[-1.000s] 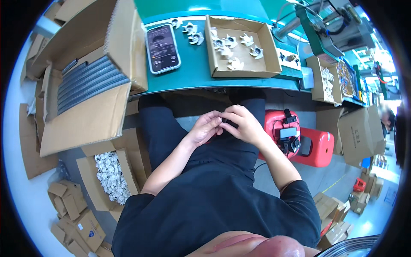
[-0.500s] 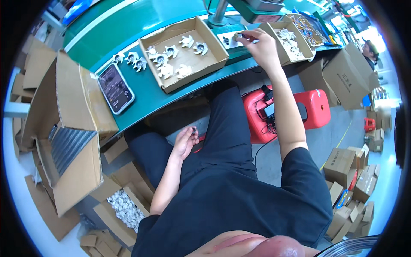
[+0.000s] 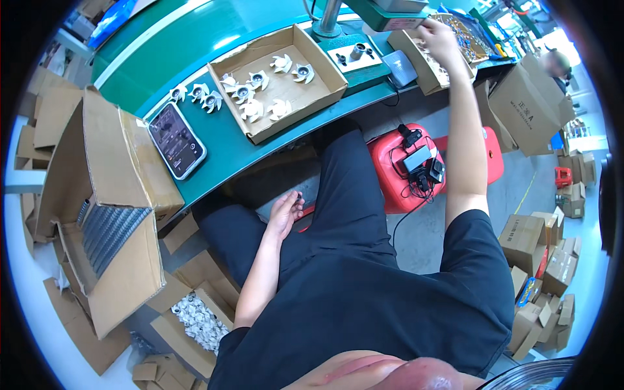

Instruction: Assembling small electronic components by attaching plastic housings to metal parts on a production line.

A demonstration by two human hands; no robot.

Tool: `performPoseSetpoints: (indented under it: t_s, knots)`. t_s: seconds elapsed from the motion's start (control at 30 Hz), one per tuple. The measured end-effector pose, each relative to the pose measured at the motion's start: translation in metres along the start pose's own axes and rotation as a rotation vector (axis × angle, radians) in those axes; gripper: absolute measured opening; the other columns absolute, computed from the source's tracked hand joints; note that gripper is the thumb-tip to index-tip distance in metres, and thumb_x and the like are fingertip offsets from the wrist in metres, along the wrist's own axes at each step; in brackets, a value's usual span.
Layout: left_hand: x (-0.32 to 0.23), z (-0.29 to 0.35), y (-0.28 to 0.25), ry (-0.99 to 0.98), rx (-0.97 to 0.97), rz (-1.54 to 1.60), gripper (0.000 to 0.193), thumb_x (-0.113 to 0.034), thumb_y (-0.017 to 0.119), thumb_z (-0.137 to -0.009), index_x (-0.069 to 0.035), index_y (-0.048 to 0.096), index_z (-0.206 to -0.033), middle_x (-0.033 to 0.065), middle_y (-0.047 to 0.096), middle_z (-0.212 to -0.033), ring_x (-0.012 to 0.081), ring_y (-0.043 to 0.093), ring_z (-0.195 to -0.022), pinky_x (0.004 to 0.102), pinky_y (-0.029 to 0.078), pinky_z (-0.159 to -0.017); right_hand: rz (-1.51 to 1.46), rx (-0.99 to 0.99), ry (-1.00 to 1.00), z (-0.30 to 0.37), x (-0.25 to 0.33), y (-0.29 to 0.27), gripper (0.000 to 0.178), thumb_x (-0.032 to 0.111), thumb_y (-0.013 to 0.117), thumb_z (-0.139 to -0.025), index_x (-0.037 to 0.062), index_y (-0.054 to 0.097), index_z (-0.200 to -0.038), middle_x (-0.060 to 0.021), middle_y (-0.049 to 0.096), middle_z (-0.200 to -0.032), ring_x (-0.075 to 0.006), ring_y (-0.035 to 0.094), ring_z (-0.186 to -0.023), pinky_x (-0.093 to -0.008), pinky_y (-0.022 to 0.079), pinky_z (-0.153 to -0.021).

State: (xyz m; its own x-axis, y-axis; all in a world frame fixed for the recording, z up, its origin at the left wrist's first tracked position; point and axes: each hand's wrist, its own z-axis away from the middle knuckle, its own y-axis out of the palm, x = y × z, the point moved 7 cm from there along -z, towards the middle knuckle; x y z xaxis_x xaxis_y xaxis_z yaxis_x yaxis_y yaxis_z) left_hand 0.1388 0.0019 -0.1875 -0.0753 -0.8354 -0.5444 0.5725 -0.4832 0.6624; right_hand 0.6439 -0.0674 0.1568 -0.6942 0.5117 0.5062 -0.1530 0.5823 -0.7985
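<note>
Head | left hand (image 3: 283,213): pinching dark piece (image 3: 298,199) | right hand (image 3: 438,40): over carton (image 3: 421,73), unclear

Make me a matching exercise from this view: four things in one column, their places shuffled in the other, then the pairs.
Things
1. phone
2. right hand
3. red stool
4. grey ribbed tubes

Places
A. inside the large open carton at the left
B. at the small box of white parts
C. lying on the green bench
D. underneath the dark gadgets

Pairs: 1-C, 2-B, 3-D, 4-A
</note>
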Motion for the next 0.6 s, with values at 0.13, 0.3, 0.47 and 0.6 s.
performPoseSetpoints:
  t_s: [0.13, 0.3, 0.47, 0.6]
  knots:
    - [0.004, 0.003, -0.008, 0.009, -0.036, -0.013, 0.024, -0.030, 0.064, -0.101, -0.009, 0.064, -0.109, 0.0011, 0.065, -0.092, 0.0067, 0.058, -0.078, 0.0218, 0.049, -0.068, 0.342, 0.183, 0.008, -0.003, -0.065, 0.011, 0.032, 0.018, 0.063, -0.094, 0.0053, 0.069, -0.123, -0.0098, 0.073, -0.099, -0.0183, 0.068, -0.082, -0.0326, 0.054, -0.076]
    - [-0.001, -0.007, -0.004, 0.012, -0.031, -0.079, 0.025, -0.033, 0.063, -0.101, -0.009, 0.064, -0.109, -0.0002, 0.064, -0.092, 0.0069, 0.057, -0.079, 0.0237, 0.048, -0.069, 0.210, 0.397, 0.197, 0.008, -0.085, 0.023, 0.038, 0.021, 0.066, -0.093, 0.0064, 0.067, -0.128, -0.0132, 0.071, -0.096, -0.0268, 0.068, -0.087, -0.0365, 0.053, -0.084]
    - [0.004, -0.011, -0.008, 0.005, -0.046, -0.082, 0.026, -0.033, 0.063, -0.101, -0.009, 0.064, -0.109, 0.0001, 0.064, -0.093, 0.0070, 0.057, -0.079, 0.0237, 0.048, -0.069, 0.439, 0.332, -0.146, 0.000, -0.080, 0.029, 0.035, 0.024, 0.066, -0.094, 0.0042, 0.067, -0.124, -0.0124, 0.068, -0.088, -0.0248, 0.067, -0.083, -0.0341, 0.053, -0.080]
    - [0.006, -0.013, -0.010, 0.003, -0.033, -0.056, 0.027, -0.033, 0.067, -0.099, -0.009, 0.066, -0.112, 0.0004, 0.068, -0.095, 0.0047, 0.059, -0.080, 0.0206, 0.050, -0.069, 0.409, 0.280, -0.274, -0.005, -0.074, 0.032, 0.030, 0.024, 0.066, -0.095, 0.0036, 0.067, -0.117, -0.0117, 0.066, -0.087, -0.0184, 0.067, -0.083, -0.0311, 0.053, -0.078]
